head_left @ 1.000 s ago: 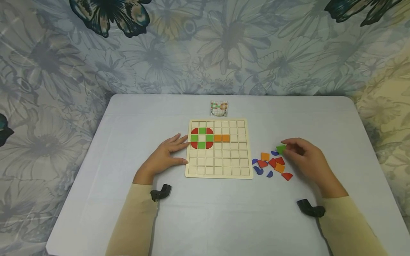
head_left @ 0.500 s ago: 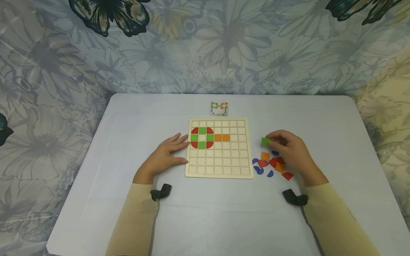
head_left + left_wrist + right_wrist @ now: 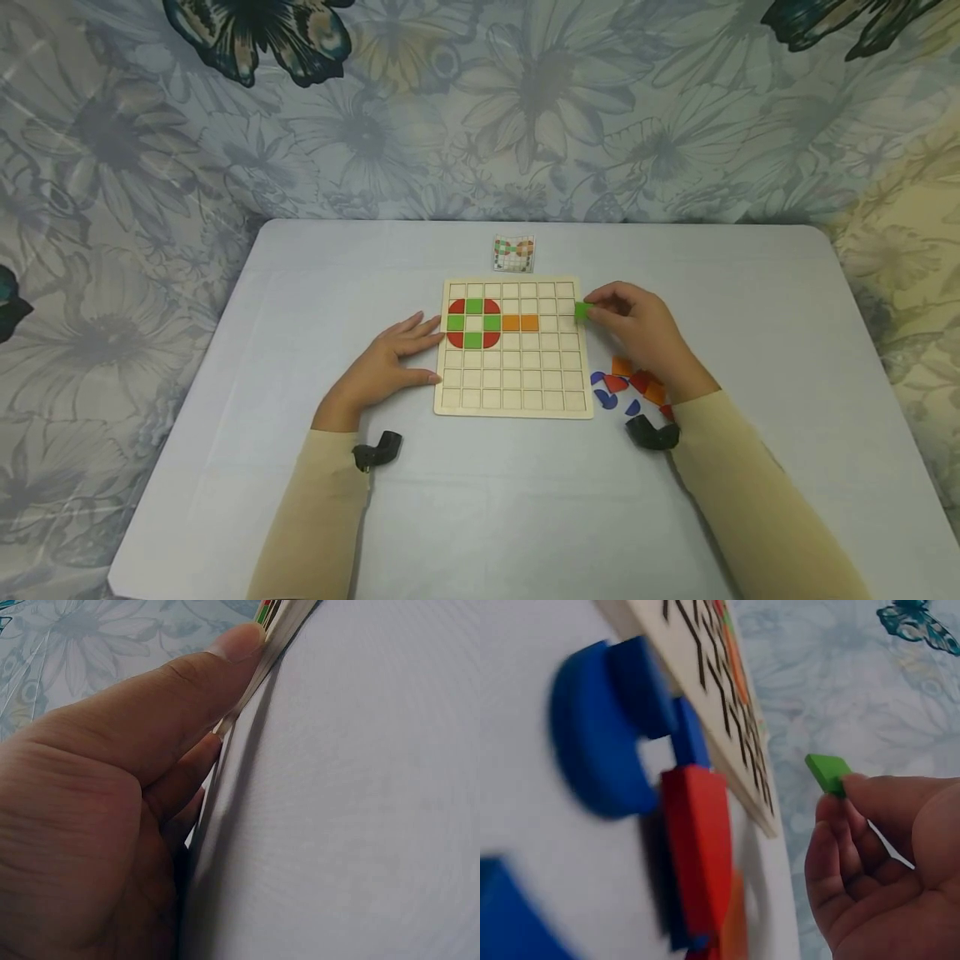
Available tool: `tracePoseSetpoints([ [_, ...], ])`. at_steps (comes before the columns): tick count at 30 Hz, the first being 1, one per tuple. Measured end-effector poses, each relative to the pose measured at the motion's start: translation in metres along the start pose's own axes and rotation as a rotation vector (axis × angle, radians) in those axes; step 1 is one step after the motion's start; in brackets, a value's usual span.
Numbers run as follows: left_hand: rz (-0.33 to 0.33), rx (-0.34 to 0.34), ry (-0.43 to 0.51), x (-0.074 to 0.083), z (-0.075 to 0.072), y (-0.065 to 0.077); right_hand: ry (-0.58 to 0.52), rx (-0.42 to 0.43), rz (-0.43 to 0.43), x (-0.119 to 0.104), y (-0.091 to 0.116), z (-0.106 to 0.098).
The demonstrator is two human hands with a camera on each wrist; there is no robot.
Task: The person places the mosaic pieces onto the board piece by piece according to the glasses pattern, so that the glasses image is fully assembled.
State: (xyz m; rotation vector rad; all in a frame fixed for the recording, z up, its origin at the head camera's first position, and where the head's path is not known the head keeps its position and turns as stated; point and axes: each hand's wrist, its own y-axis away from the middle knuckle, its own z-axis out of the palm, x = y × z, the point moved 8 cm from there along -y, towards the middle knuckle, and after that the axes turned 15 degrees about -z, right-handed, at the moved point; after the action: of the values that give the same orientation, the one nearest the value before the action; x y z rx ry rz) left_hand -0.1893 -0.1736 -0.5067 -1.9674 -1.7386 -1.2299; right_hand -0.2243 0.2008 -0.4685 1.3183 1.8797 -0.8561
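A pale wooden grid board (image 3: 513, 382) lies on the white table, with a ring of red and green pieces at its upper left and two orange squares (image 3: 520, 322) to the right of the ring. My left hand (image 3: 382, 362) touches the board's left edge with thumb and fingertips, fingers straight. Between thumb and fingers, my right hand (image 3: 637, 325) pinches a green square tile (image 3: 827, 772) at the board's right edge, raised above the table in the right wrist view. Red, orange and blue pieces (image 3: 616, 383) lie loose below that hand, some partly hidden by it.
A small pattern card (image 3: 513, 253) lies behind the board. Black wrist cameras sit on both sleeves, the right one (image 3: 652, 433) close to the loose pieces. A floral cloth (image 3: 480, 108) hangs behind the table's far edge.
My right hand has carried the green square tile leftward and away from me, from the loose pieces to the board's right edge. My left hand has stayed still.
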Motion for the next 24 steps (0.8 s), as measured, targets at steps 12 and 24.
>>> tracePoseSetpoints([
  [12,-0.009,0.0,0.005,-0.004,0.003,0.0,-0.027,-0.083,0.036,0.001,-0.032,0.03],
  [24,-0.009,0.001,0.01,-0.003,0.002,0.0,0.018,-0.162,0.048,0.001,-0.04,0.044],
])
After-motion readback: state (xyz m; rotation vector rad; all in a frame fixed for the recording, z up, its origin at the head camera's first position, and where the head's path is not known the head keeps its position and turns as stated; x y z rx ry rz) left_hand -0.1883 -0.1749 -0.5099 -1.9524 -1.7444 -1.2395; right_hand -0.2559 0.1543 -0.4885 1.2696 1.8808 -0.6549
